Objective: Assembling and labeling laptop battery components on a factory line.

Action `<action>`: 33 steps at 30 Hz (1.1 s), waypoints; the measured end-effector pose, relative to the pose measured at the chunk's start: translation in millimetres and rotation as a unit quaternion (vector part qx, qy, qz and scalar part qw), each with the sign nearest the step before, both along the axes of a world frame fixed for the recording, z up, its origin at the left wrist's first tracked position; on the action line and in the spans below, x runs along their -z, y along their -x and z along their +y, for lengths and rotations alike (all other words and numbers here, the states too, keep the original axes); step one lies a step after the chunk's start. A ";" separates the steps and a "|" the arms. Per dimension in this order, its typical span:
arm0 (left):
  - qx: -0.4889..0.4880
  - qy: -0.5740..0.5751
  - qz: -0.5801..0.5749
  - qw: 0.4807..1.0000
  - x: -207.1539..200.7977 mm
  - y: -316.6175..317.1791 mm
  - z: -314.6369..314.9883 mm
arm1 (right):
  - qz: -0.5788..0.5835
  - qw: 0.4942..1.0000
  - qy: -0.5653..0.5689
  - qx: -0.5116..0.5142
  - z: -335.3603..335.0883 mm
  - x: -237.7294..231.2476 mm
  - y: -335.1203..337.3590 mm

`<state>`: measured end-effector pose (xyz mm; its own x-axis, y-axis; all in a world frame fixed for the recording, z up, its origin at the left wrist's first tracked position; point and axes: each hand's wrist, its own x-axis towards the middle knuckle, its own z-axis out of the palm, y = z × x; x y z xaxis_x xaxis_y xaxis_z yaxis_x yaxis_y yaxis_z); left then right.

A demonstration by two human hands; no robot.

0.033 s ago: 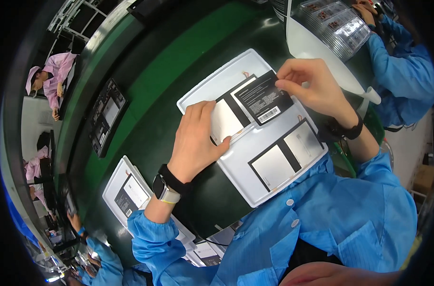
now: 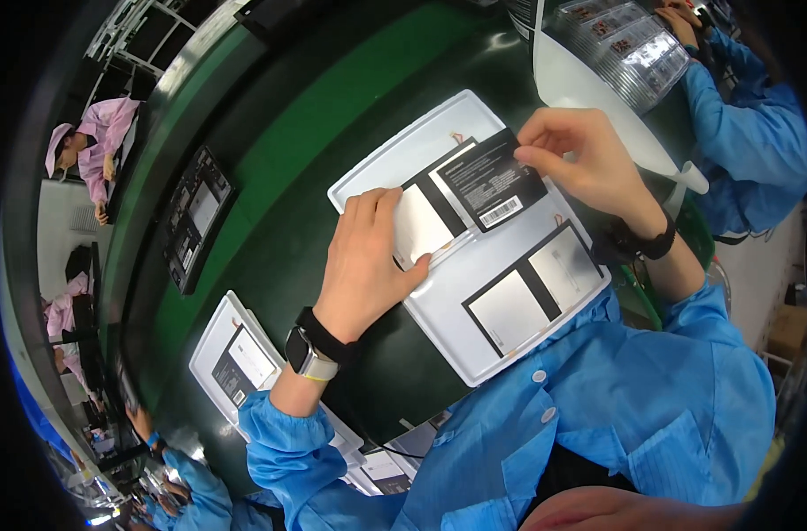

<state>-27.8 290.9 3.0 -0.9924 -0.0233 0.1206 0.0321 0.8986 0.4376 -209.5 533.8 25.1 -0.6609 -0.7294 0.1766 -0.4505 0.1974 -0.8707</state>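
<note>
Two light grey trays lie before me, and on the farther tray (image 2: 368, 175) is a flat battery pack (image 2: 421, 221) with white cells in a black frame. My left hand (image 2: 357, 265) spans the pack's left end, thumb on the near edge and fingers on the far edge. Between thumb and fingertips, my right hand (image 2: 585, 164) pinches the corner of a black label sheet (image 2: 492, 181) with white print and a barcode. The sheet lies over the pack's right cell. A similar battery pack (image 2: 523, 305) rests on the nearer tray (image 2: 430, 323), untouched.
Left of my arm stands another tray (image 2: 210, 341) holding a battery pack with one dark half. An open device chassis (image 2: 198, 217) sits on the green-striped line. At the upper right are stacked clear plastic trays (image 2: 620, 53) beside a co-worker's blue sleeve (image 2: 740, 115).
The black label sheet has shifted slightly and lies a little flatter over the right cell. Both hands have barely moved.
</note>
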 end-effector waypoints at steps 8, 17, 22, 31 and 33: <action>-0.036 0.016 0.048 0.998 12.7 11.8 15.1 | -0.078 0.997 0.004 0.001 -21.4 10.3 14.3; -0.004 0.104 0.031 0.994 9.3 -27.5 7.5 | -0.179 0.976 -0.088 -0.091 -70.4 24.4 14.5; -0.007 0.096 0.036 0.995 20.2 -29.0 -0.9 | -0.144 0.981 -0.110 -0.076 -83.4 45.6 11.3; -0.016 0.093 0.011 0.995 22.7 -26.1 -3.2 | -0.169 0.975 -0.131 -0.060 -82.9 45.2 6.4; -0.015 0.093 0.006 0.996 22.1 -26.0 -4.3 | -0.180 0.973 -0.142 -0.035 -83.8 43.4 5.2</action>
